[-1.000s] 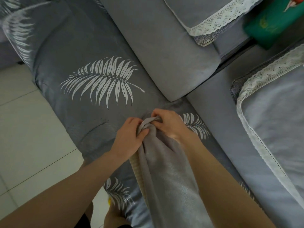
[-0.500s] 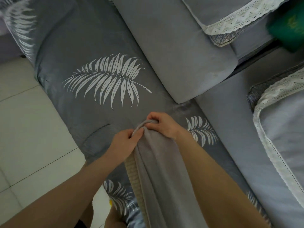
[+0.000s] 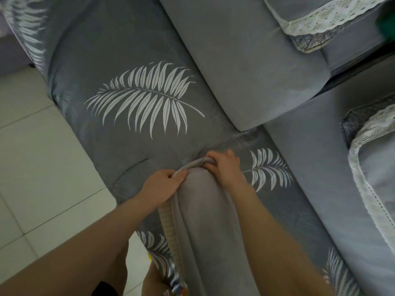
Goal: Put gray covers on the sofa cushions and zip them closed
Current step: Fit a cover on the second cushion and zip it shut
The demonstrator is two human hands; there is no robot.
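Your two bare forearms reach forward from the lower edge and converge. Your left hand [image 3: 163,184] is curled, fingers and thumb pinching a fold; your right hand [image 3: 225,167], just beyond it, has its fingers hooked over and gripping.

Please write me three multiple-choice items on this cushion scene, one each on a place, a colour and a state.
1. Where does the gray cover lie?
A. on the floor tiles
B. on the leaf-print sofa, in front of the person
C. on the lace-edged cushion

2. What colour is the cushion edge showing beside the cover?
A. tan
B. green
C. black

3. What are the hands doing?
A. both lie flat and open
B. only one touches the cover
C. both hold the cover's top edge

Answers:
1 B, the cover rests on the patterned seat.
2 A, a tan strip shows at the cover's left side.
3 C, the left hand and right hand each have a grip on the bunched edge.
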